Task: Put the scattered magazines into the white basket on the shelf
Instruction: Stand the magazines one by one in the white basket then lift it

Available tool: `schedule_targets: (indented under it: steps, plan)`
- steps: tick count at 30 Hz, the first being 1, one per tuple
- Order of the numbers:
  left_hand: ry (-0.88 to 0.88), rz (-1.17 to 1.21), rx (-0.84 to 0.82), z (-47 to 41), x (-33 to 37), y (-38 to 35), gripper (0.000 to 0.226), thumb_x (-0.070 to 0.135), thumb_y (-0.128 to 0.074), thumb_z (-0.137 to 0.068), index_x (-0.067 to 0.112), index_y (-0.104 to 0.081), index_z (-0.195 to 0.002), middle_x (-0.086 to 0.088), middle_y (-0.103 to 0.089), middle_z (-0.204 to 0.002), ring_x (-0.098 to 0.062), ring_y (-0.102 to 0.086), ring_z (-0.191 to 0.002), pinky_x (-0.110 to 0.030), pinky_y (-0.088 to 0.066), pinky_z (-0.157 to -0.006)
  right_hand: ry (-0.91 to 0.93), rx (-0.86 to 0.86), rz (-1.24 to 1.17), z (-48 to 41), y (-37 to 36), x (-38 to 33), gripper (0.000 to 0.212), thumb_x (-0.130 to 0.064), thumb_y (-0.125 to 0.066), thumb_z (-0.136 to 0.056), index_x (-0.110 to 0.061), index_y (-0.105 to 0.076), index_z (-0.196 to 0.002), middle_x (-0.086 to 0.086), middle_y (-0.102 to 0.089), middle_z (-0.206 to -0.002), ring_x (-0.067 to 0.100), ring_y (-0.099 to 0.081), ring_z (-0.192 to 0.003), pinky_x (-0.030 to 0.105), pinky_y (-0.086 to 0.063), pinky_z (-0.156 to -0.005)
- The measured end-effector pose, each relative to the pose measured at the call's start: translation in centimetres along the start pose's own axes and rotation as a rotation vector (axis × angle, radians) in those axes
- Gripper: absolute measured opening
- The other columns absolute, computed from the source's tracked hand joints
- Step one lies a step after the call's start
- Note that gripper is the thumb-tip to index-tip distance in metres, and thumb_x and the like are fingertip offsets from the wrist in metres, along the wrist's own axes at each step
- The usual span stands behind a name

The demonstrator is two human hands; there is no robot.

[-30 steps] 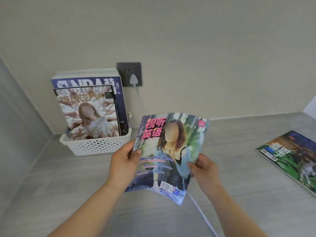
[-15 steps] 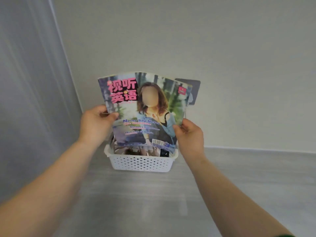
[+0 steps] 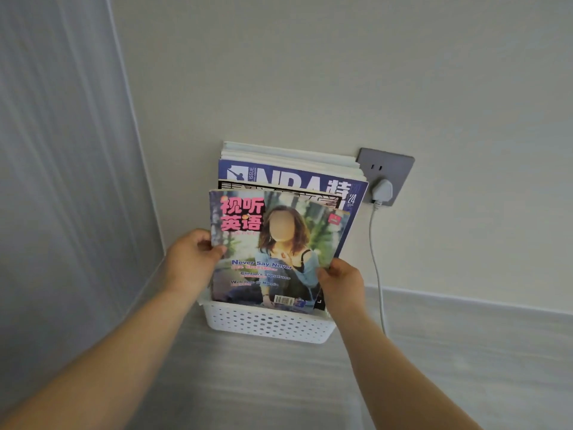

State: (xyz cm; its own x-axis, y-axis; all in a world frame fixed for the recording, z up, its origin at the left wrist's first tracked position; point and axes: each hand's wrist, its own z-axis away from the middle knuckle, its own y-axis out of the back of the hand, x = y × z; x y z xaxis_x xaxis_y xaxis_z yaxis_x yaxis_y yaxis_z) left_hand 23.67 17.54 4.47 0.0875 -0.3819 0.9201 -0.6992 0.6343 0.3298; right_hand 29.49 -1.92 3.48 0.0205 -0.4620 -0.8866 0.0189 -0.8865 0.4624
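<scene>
A white perforated basket (image 3: 266, 325) stands on the grey shelf against the back wall. Several magazines stand upright in it, the rearmost visible cover a blue NBA issue (image 3: 291, 178). In front of them is a magazine with pink Chinese title and a woman on the cover (image 3: 273, 243), its lower edge inside the basket. My left hand (image 3: 192, 262) grips its left edge and my right hand (image 3: 342, 282) grips its lower right edge.
A grey wall socket (image 3: 387, 172) with a white plug (image 3: 382, 190) sits just right of the magazines; its white cable (image 3: 376, 274) runs down to the shelf. A grey side panel (image 3: 62, 181) closes the left. The grey shelf surface (image 3: 465, 352) extends right.
The magazine has gone from in front of me, over to the basket, and down into it in front of the other magazines. Both hands keep hold of its edges.
</scene>
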Motion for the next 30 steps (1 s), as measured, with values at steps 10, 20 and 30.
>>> schedule_targets:
  steps: [10,20,30]
  plan:
    - [-0.008,0.224,-0.192,0.0,0.5,-2.8,0.055,0.007,-0.045,-0.088,0.018,-0.021,-0.137,-0.002,-0.045,-0.129,-0.013,-0.044,-0.110,-0.029,-0.031,-0.095,0.028,0.063,-0.132,-1.4,-1.7,0.0,0.042,0.004,-0.050,-0.081,-0.007,-0.041,-0.120,0.015,-0.049,-0.122,0.022,-0.052,-0.099,0.033,-0.047,-0.085]
    - [0.012,0.089,-0.056,1.0,0.7,-2.1,0.039,0.014,-0.049,-0.088,0.009,-0.040,-0.125,-0.010,-0.048,-0.127,-0.021,-0.047,-0.110,-0.035,-0.036,-0.094,0.107,0.009,-0.011,0.2,1.3,0.6,0.038,-0.002,-0.050,-0.084,-0.007,-0.046,-0.121,0.011,-0.052,-0.123,0.016,-0.049,-0.095,0.020,-0.038,-0.077]
    - [-0.073,0.084,-0.228,12.6,5.9,-4.2,0.012,0.008,-0.061,-0.080,0.017,-0.062,-0.072,0.002,-0.065,-0.078,-0.014,-0.056,-0.073,-0.010,-0.041,-0.069,0.061,0.246,-0.039,6.3,12.7,8.7,0.025,0.003,-0.048,-0.083,-0.004,-0.058,-0.105,0.013,-0.061,-0.109,0.016,-0.048,-0.090,0.020,-0.034,-0.080]
